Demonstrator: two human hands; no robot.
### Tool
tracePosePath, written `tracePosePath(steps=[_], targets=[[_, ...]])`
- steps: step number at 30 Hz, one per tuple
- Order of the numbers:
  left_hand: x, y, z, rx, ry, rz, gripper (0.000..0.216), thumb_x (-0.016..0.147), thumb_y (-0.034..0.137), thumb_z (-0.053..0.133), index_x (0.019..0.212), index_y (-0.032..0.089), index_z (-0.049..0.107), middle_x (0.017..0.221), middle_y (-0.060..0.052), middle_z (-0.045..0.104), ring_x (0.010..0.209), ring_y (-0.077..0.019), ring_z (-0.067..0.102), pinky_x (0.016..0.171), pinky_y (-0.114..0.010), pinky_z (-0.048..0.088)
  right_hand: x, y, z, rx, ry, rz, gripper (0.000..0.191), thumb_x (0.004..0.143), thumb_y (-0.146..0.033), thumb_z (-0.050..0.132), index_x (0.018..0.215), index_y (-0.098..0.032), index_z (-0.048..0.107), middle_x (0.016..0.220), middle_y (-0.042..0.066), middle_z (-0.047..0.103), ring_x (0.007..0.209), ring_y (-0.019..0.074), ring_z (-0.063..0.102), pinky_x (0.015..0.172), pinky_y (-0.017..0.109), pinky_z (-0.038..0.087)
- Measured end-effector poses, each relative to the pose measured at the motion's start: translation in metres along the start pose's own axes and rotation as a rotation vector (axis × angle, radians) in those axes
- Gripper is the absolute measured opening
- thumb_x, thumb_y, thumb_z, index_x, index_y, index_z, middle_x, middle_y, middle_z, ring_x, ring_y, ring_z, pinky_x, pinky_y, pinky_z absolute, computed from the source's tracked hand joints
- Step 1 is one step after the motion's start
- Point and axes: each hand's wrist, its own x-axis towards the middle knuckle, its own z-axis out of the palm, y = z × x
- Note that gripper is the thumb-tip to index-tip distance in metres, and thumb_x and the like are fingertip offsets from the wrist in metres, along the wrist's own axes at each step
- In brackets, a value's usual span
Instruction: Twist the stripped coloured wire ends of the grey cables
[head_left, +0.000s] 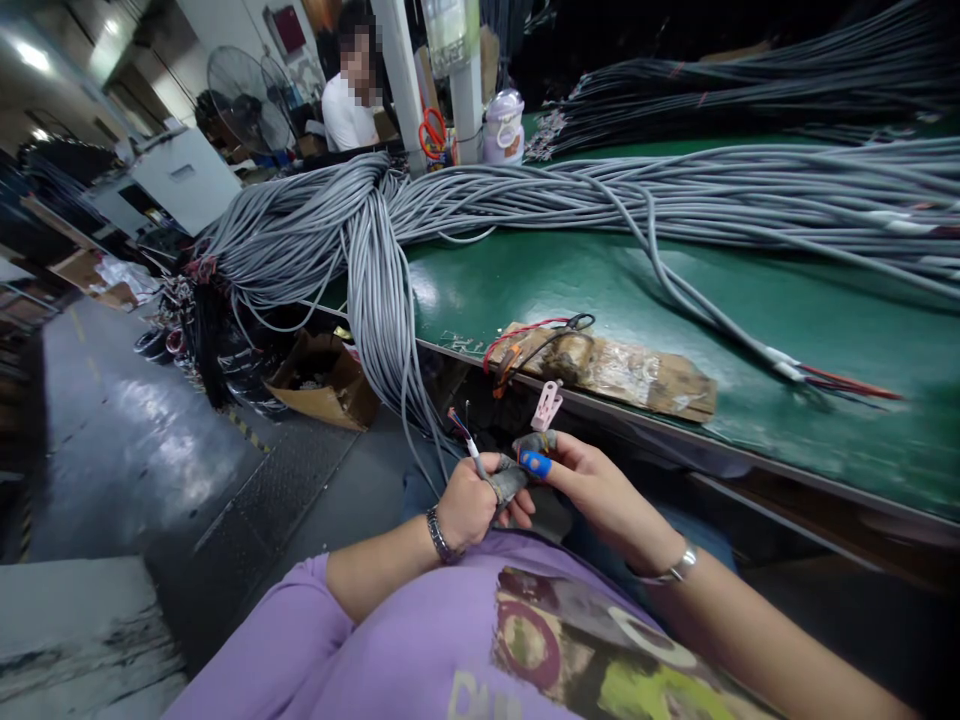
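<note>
My left hand (469, 500) is closed round a grey cable (480, 464) in front of my body. The cable's stripped end, with a white sleeve and thin coloured wires (459, 425), sticks up above my thumb. My right hand (589, 475) meets it from the right, thumb and forefinger pinched together close to my left fingertips. Grey coverings sit on fingers of both hands, and a blue wrap is on my right thumb. Whatever lies in the right pinch is too small to make out. A pink clip (548, 404) is just above my right fingers, at the bench edge.
Long grey cables (675, 205) lie across the green bench (480, 285), and a bundle (379, 300) hangs over its edge. A taped wooden board (637, 375) with red and black leads lies at the front. A cardboard box (322, 385) stands below. A person (349, 105) is behind.
</note>
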Motion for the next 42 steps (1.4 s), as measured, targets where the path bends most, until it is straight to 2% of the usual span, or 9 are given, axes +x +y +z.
tracePosePath(steps=[4, 10, 17, 20, 24, 28, 30, 35, 42], targets=[[0.0, -0.003, -0.001, 0.038, 0.004, 0.003, 0.037, 0.068, 0.048, 0.068, 0.066, 0.014, 0.055, 0.056, -0.002, 0.062, 0.042, -0.0102, 0.057, 0.035, -0.017, 0.032, 0.0, 0.005, 0.002, 0.001, -0.011, -0.007, 0.03, 0.072, -0.048, 0.072, 0.074, -0.019, 0.064, 0.066, 0.0, 0.062, 0.06, 0.0138, 0.053, 0.061, 0.027, 0.044], [0.0, -0.003, 0.0, 0.009, 0.035, 0.049, 0.038, 0.072, 0.05, 0.066, 0.066, 0.014, 0.055, 0.056, -0.002, 0.061, 0.041, -0.0099, 0.057, 0.035, -0.017, 0.031, -0.003, 0.007, 0.008, 0.088, 0.137, -0.004, 0.029, 0.069, -0.047, 0.075, 0.071, -0.02, 0.063, 0.065, -0.001, 0.06, 0.059, 0.0133, 0.05, 0.06, 0.027, 0.043], [-0.005, 0.014, -0.006, -0.105, -0.001, -0.019, 0.04, 0.064, 0.049, 0.074, 0.064, 0.014, 0.054, 0.05, 0.0, 0.059, 0.035, -0.0093, 0.053, 0.031, -0.017, 0.028, 0.007, 0.009, -0.011, 0.446, 0.141, 0.078, 0.036, 0.07, -0.054, 0.072, 0.072, -0.019, 0.064, 0.067, 0.0, 0.058, 0.055, 0.0107, 0.047, 0.057, 0.026, 0.045], [-0.006, 0.025, -0.005, -0.132, -0.048, -0.042, 0.041, 0.061, 0.049, 0.075, 0.065, 0.014, 0.054, 0.049, 0.0, 0.059, 0.034, -0.0095, 0.053, 0.03, -0.017, 0.025, 0.016, 0.003, -0.015, 0.5, 0.063, 0.166, 0.045, 0.072, -0.063, 0.065, 0.08, -0.018, 0.066, 0.072, 0.003, 0.062, 0.055, 0.0122, 0.05, 0.056, 0.028, 0.047], [-0.002, 0.037, 0.001, -0.124, -0.12, -0.089, 0.043, 0.06, 0.05, 0.077, 0.066, 0.015, 0.053, 0.05, 0.0, 0.059, 0.033, -0.0091, 0.051, 0.03, -0.018, 0.022, 0.024, -0.011, -0.011, 0.382, -0.025, 0.098, 0.047, 0.075, -0.066, 0.061, 0.08, -0.019, 0.065, 0.067, 0.001, 0.06, 0.051, 0.0119, 0.047, 0.051, 0.027, 0.043], [0.005, 0.044, 0.005, -0.132, -0.155, -0.109, 0.044, 0.06, 0.051, 0.076, 0.067, 0.015, 0.052, 0.05, 0.0, 0.058, 0.033, -0.0086, 0.05, 0.03, -0.018, 0.022, 0.024, -0.015, -0.007, 0.086, 0.224, -0.088, 0.05, 0.073, -0.069, 0.061, 0.065, -0.019, 0.062, 0.057, 0.0, 0.055, 0.051, 0.0128, 0.044, 0.049, 0.027, 0.037], [0.008, 0.046, 0.007, -0.144, -0.168, -0.104, 0.044, 0.059, 0.05, 0.077, 0.068, 0.015, 0.052, 0.05, 0.0, 0.058, 0.033, -0.0085, 0.049, 0.03, -0.018, 0.022, 0.025, -0.014, -0.006, 0.084, 0.289, -0.109, 0.053, 0.073, -0.073, 0.056, 0.065, -0.02, 0.061, 0.057, 0.001, 0.056, 0.05, 0.0136, 0.045, 0.048, 0.027, 0.037], [0.014, 0.045, 0.011, -0.154, -0.166, -0.101, 0.044, 0.058, 0.05, 0.077, 0.069, 0.015, 0.053, 0.05, 0.0, 0.057, 0.033, -0.0083, 0.049, 0.031, -0.018, 0.022, 0.033, -0.016, -0.001, 0.38, 0.107, 0.047, 0.062, 0.07, -0.08, 0.05, 0.075, -0.02, 0.063, 0.063, 0.004, 0.062, 0.052, 0.0172, 0.054, 0.049, 0.029, 0.042], [0.015, 0.037, 0.013, -0.143, -0.126, -0.12, 0.041, 0.058, 0.048, 0.075, 0.066, 0.015, 0.053, 0.049, 0.0, 0.057, 0.033, -0.008, 0.048, 0.03, -0.018, 0.021, 0.037, -0.022, 0.005, 0.522, 0.141, 0.061, 0.053, 0.067, -0.072, 0.064, 0.072, -0.019, 0.061, 0.062, 0.002, 0.06, 0.05, 0.0144, 0.052, 0.047, 0.027, 0.042]])
